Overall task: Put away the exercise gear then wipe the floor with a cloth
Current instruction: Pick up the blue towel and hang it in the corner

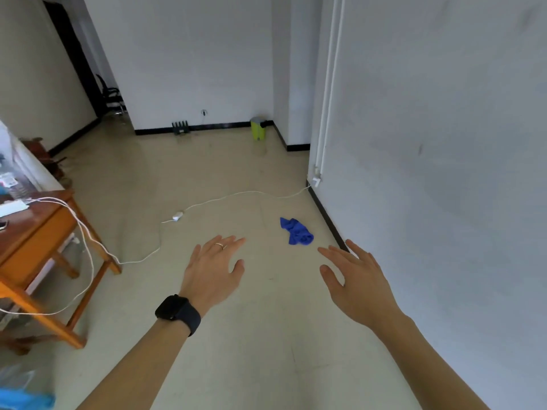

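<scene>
A crumpled blue cloth point(296, 231) lies on the beige floor point(266, 335) near the right wall. My left hand point(214, 269), with a ring and a black wrist watch, is held out flat with fingers apart, left of the cloth and nearer to me. My right hand point(355, 284) is also spread and empty, just below and right of the cloth. Neither hand touches the cloth. A dark rack-like item point(180, 127) stands against the far wall; what it is I cannot tell.
An orange wooden table point(44, 247) stands at the left with white cables hanging off it. A white cable with an adapter point(177, 216) runs across the floor to a wall socket point(316, 180). A green bin point(258, 128) sits in the far corner. The white wall point(444, 173) is close on my right.
</scene>
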